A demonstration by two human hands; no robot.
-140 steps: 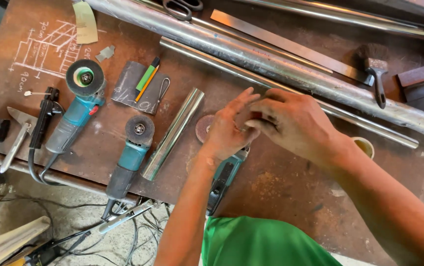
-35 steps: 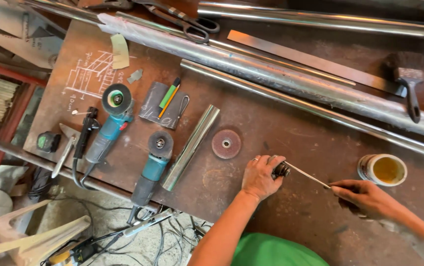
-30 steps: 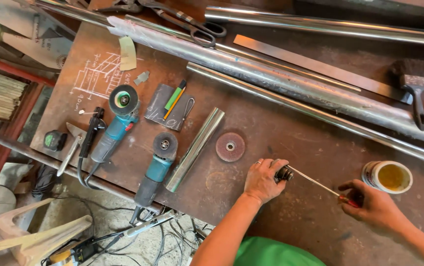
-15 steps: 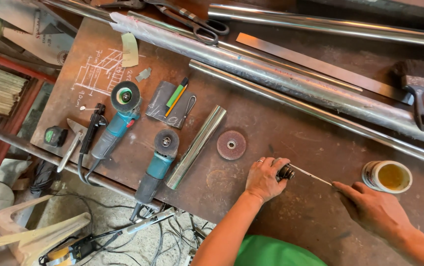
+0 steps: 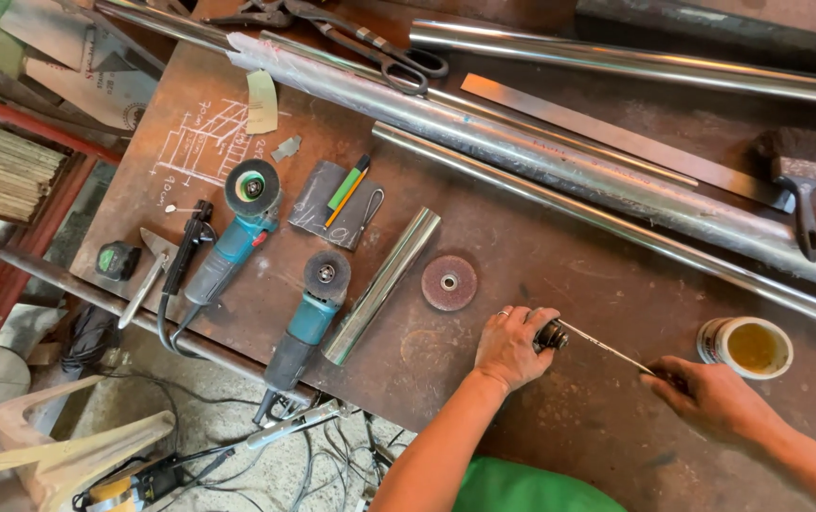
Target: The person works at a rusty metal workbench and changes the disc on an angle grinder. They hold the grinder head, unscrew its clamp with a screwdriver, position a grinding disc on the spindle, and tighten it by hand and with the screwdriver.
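My left hand (image 5: 512,343) is closed around a small dark holder (image 5: 552,335) on the rusty steel table (image 5: 559,417). A thin metal strip (image 5: 607,349) runs from that holder to my right hand (image 5: 711,396), which pinches its far end. Just above my left hand lies a loose reddish grinding disc (image 5: 449,283). An open tin of yellowish paste (image 5: 744,347) stands beside my right hand.
Two teal angle grinders (image 5: 237,237) (image 5: 305,318) lie at the left, next to a short polished tube (image 5: 381,284), a dark pouch with a pencil (image 5: 337,201) and a tape measure (image 5: 118,260). Long steel pipes (image 5: 559,171), a flat bar, shears (image 5: 360,43) and a brush (image 5: 799,194) lie across the back.
Earlier both hands worked together near the table's middle. Now they are spread apart with the thin strip stretched between them, and my right hand has drifted slightly left and down.
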